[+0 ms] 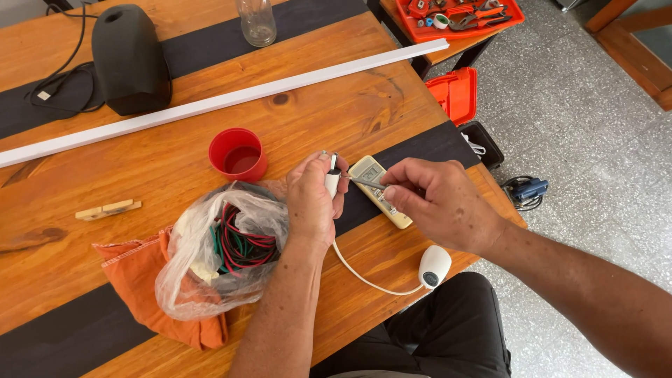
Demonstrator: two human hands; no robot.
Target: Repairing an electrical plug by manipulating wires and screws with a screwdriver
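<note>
Worktop (336,119): wooden planks with dark strips, seen from above. A long white strip (231,98) runs across it from 9 o'clock towards 1 o'clock. Black rounded case (129,59) at 11 o'clock with a dark cable behind it; clear bottle (256,21) at 12 o'clock.

Nearer in: orange cloth (140,280) at 8 o'clock, and on it a clear plastic bag (217,245) holding red, green and dark wires. Red cup (238,154) just beyond the bag. Wooden clothes peg (108,208) at 9 o'clock, well apart.

Left hand (311,203) closed narrow around a small white plug (332,180) at centre; its white cord (364,276) loops down to an oval white switch (435,267) at the worktop's near edge, 5 o'clock. Right hand (437,203) pinches a thin metal tool (364,182), tip at the plug. A beige remote control (378,189) lies under both hands.

Risks, as I judge them: the tip could slip off the plug and jab the left fingers, the grip being tight and close. The switch sits at the very edge; a tug on the cord might drag it off. The bag crowds the left wrist and the cup stands close, so a jerk could knock either.

Off the worktop: red tool tray (458,17) at 1 o'clock, orange case (455,94) and a blue power tool (526,190) on the floor at 3 o'clock.
</note>
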